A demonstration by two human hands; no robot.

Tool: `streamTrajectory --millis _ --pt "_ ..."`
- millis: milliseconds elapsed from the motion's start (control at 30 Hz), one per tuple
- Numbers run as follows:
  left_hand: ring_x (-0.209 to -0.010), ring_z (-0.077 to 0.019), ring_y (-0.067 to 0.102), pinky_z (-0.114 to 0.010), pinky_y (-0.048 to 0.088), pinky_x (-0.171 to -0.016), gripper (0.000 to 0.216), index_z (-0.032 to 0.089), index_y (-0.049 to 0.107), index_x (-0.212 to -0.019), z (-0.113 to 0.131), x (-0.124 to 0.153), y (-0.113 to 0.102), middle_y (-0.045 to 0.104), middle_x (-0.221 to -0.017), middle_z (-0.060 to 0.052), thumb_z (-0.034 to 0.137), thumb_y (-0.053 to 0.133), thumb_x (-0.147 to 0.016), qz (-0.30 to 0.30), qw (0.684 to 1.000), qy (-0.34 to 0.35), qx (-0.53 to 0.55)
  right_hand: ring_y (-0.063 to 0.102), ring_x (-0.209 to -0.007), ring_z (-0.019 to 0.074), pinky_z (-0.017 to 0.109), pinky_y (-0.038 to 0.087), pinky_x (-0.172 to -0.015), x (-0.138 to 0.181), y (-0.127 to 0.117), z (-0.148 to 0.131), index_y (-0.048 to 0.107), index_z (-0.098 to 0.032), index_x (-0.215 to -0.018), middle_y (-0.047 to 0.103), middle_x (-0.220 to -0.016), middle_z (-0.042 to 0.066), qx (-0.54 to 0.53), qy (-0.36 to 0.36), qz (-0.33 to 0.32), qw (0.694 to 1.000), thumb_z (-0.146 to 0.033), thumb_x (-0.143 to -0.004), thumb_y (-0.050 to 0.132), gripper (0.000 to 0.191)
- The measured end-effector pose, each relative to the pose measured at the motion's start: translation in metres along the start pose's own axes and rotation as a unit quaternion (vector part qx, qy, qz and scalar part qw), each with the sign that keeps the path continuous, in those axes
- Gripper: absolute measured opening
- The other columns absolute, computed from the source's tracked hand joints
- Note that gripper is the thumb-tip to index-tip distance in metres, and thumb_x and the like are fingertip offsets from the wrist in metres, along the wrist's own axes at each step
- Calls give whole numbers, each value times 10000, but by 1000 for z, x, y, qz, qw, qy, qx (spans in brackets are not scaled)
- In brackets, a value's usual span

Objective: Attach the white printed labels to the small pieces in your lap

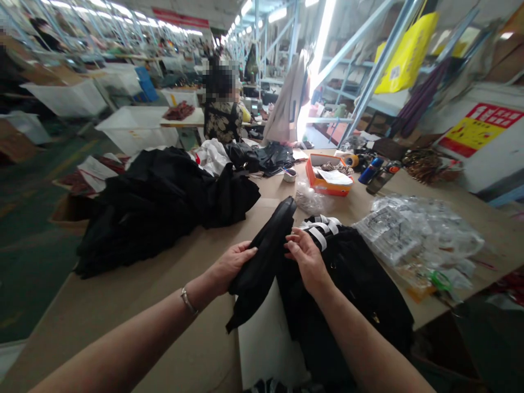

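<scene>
A folded black garment point(262, 256) is pinched in my left hand point(235, 265), the thumb on top and the fingers underneath. It hangs tilted above the table, its upper end pointing away from me. Close by its right edge is my right hand point(305, 254), fingers apart and slightly bent; I see nothing held there. Beneath my right forearm lies a stack of black garments point(360, 273) with white labels point(321, 232) along its far edge. A pale sheet point(266, 338) lies below the held garment.
A large black cloth heap point(164, 191) covers the table's left. Beyond my right hand are an orange box point(329, 188), two bottles point(379, 174) and clear plastic bags point(421, 229). Green-handled scissors point(442, 281) lie at the right edge. A person point(223, 117) sits ahead.
</scene>
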State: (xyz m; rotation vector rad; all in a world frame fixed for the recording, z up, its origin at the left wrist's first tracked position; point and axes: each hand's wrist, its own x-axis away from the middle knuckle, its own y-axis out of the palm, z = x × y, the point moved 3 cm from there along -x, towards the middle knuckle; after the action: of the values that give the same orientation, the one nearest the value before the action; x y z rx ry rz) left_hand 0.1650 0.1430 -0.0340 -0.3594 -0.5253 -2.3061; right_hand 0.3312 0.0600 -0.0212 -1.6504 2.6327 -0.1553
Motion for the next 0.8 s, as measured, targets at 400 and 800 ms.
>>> streamTrajectory --millis 400,800 --pt "-758 -195 617 -267 462 -684 334 147 667 -874 3 95 -19 691 -815 -47 445 630 -729 16 996 -17 -89 570 -981 167 306 391 -931 26 43 -51 587 -222 -1054 638 -1036 42 545 -363 -314 688 -175 -922 440 204" --pt "-764 -183 626 -313 507 -684 332 197 556 -1020 -14 138 -10 646 -908 -53 385 636 -758 186 971 81 122 615 -784 198 268 383 -644 32 105 -48 520 -193 -875 633 -867 55 533 -208 -149 806 -315 -903 469 135"
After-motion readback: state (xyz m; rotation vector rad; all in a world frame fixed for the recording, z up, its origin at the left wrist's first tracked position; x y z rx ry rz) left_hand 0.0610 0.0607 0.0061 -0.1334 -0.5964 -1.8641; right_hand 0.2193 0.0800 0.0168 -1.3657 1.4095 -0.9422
